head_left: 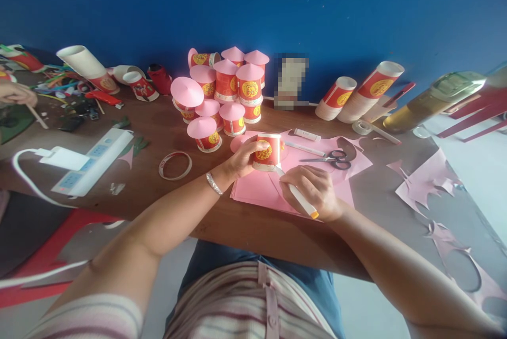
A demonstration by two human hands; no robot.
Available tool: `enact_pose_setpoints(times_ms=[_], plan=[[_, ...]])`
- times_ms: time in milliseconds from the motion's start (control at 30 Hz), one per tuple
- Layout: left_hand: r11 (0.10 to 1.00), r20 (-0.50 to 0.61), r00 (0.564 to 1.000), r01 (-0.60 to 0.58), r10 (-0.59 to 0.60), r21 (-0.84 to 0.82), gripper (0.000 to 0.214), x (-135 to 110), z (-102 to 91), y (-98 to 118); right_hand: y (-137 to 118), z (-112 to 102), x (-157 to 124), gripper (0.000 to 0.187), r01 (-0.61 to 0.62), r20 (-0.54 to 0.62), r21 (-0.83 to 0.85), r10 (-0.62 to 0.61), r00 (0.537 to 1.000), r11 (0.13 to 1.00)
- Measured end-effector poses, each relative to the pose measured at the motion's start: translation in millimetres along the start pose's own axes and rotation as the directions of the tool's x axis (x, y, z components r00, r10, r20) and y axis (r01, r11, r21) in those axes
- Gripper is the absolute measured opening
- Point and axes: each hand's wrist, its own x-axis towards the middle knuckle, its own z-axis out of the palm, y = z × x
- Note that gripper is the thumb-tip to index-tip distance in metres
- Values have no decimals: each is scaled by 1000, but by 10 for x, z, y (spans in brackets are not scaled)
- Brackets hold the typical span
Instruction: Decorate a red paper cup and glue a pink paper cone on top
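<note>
My left hand (242,158) is closed round a red paper cup (269,151) with a yellow emblem, standing upside down on a stack of pink paper sheets (257,191). My right hand (315,191) grips a white marker with an orange end (301,200); its tip points at the cup's rim on the paper. Both hands rest over the pink paper at the brown table's near edge (253,233).
Several red cups topped with pink cones (222,96) stand behind. Scissors (330,158), a white tube (307,134), a tape ring (175,165), a power strip (93,162), cup stacks (370,91), pink scraps (423,183) and another person's hand (16,93) at far left.
</note>
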Motion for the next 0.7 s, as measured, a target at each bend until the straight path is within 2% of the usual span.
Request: enact_pose_setpoints(times_ms=[700], plan=[[1000,-1,1000,-8,8,13,39,1,9,1,23,22,-28,23,-11,28,-27,12,1000,1000]])
